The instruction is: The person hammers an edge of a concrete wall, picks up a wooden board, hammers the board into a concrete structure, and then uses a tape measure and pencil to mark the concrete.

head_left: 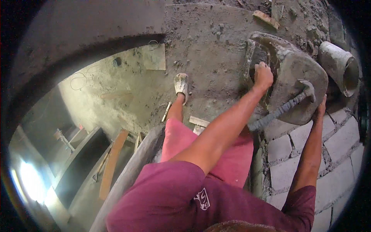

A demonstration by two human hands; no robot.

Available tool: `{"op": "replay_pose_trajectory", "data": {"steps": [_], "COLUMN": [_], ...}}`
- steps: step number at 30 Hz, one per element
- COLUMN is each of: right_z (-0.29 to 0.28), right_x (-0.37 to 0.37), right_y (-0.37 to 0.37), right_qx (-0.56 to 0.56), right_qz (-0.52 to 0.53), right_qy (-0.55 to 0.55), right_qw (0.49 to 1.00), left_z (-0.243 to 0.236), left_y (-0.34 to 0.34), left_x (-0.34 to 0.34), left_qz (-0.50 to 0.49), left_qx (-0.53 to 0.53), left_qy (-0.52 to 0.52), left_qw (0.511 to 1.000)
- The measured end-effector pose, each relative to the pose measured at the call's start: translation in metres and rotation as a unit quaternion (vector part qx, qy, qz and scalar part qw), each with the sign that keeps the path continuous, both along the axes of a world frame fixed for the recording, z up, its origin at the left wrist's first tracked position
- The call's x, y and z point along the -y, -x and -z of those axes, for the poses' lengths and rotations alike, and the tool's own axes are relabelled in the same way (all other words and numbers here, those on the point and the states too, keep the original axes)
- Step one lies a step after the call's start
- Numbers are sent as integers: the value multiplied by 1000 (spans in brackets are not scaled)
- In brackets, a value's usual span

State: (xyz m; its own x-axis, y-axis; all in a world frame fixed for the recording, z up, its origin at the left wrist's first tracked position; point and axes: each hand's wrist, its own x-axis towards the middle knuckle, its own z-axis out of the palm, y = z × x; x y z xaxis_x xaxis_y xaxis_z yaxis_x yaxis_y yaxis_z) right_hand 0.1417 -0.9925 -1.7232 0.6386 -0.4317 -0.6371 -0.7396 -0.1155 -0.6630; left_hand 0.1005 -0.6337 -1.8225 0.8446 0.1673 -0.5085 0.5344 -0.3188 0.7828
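Observation:
A grey, mortar-caked plastic tub [300,73], cut open and tilted, stands at the right before me. My left hand [263,75] is closed in a fist at its left side, by the opening; what the fingers grip is hidden. On the tub's far right edge my right hand [320,109] holds on, its fingers partly out of sight behind the rim. Across the near face of the tub lies a hammer [279,111], its handle wrapped in grey, its curved metal head toward the right.
A wall of pale blocks [295,168] rises at the lower right. Next to the tub lies a grey cylindrical bucket [340,69]. A wood scrap [266,19] lies on the rough, dirt-strewn ground. Left, a ledge drops to a lower floor with a plank [113,164] and a shovel [101,166].

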Motion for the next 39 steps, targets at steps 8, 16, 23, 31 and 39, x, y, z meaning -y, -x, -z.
{"op": "replay_pose_trajectory", "data": {"steps": [8, 16, 23, 31, 39], "right_z": [-25, -41, -40, -132, -164], "right_x": [-99, -215, -152, -242, -152], "right_y": [82, 78, 108, 114, 145], "right_qx": [157, -69, 25, 61, 46], "right_qz": [-215, -224, -4, 79, 72], "right_qy": [362, 395, 261, 150, 127], "right_qw": [893, 888, 965, 984, 988], "left_z": [-64, -99, -115, -204, -165], "left_y": [77, 164, 133, 26, -17], "left_x": [-163, -332, -374, -150, 71], "left_qz": [-196, -229, -212, -40, -28], "left_qx": [-67, -87, -95, 29, 122], "left_qy": [125, 113, 198, 259, 9], "left_qw": [970, 963, 952, 965, 992]}}
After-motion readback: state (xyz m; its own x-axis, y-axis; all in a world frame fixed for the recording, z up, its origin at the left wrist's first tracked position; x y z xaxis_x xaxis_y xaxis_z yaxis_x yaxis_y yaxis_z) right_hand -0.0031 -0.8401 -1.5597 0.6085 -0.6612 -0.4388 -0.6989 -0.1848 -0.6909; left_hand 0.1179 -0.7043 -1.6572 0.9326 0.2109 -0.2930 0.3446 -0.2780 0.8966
